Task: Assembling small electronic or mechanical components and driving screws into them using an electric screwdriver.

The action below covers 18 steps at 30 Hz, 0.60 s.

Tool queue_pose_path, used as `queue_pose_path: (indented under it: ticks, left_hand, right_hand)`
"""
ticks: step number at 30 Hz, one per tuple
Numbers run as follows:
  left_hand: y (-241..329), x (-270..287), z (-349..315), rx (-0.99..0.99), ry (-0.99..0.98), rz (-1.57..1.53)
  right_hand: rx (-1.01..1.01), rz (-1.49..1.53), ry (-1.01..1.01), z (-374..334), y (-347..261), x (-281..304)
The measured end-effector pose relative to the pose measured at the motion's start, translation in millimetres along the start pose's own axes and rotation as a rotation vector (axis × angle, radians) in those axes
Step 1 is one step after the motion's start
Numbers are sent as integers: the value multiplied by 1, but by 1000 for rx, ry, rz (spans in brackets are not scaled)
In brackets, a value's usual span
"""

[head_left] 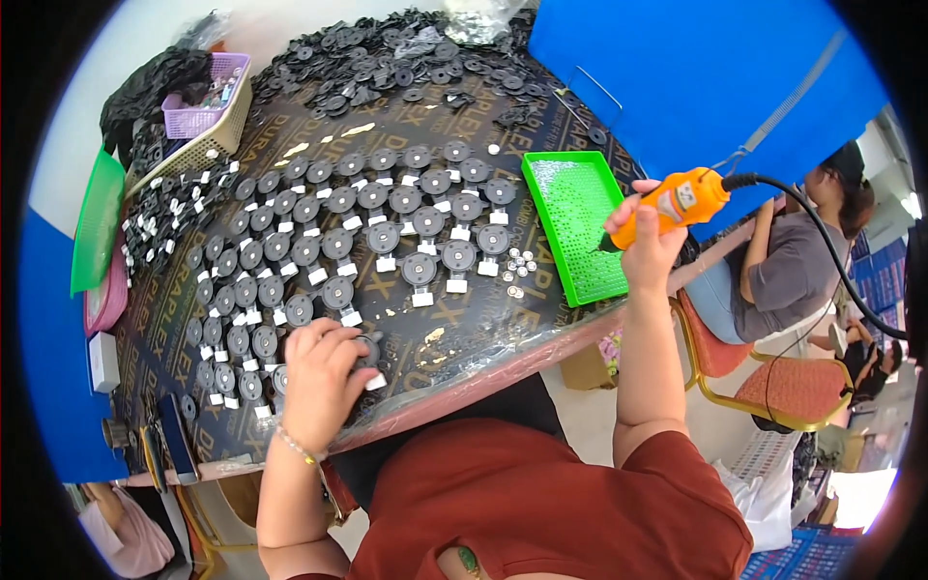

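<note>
In my right hand [650,242] is an orange electric screwdriver [691,196], gripped by its body above the right side of the table. Its dark tip points left and down, over a green tray [553,240] that holds small shiny pieces. My left hand [319,372] is at the table's near edge, fingers curled against a round black part with a white block [368,354]; the fingers partly cover it. Several rows of similar round black parts [420,269] with white blocks lie beyond and left of that hand. Small silvery-white pieces [520,264] sit beside the tray.
A heap of loose black discs [377,58] covers the far table. Far left stand a purple basket [188,121] and a pile of black and white pieces [174,217]. The screwdriver's black cable [822,217] runs right. A blue panel [677,77] rises behind; a seated person [793,261] is at right.
</note>
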<state>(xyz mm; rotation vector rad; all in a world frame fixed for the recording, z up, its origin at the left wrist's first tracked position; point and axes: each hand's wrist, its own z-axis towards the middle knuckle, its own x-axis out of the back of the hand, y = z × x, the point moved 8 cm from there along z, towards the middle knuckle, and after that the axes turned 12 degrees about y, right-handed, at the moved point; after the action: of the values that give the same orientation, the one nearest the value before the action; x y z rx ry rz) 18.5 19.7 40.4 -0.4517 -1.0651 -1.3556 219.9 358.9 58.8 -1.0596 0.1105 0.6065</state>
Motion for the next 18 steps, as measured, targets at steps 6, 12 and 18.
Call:
queue_pose_path:
  ticks: [6,12,18]
  left_hand:
    - [48,-34,28,-43,20,-139]
    - [48,-60,27,19,18,-197]
    - [28,-55,21,209,94,-232]
  right_hand:
    - [-5,-107,-6,0,13,0]
    - [-14,-106,2,0,13,0]
    - [0,8,0,-1,-5,-7]
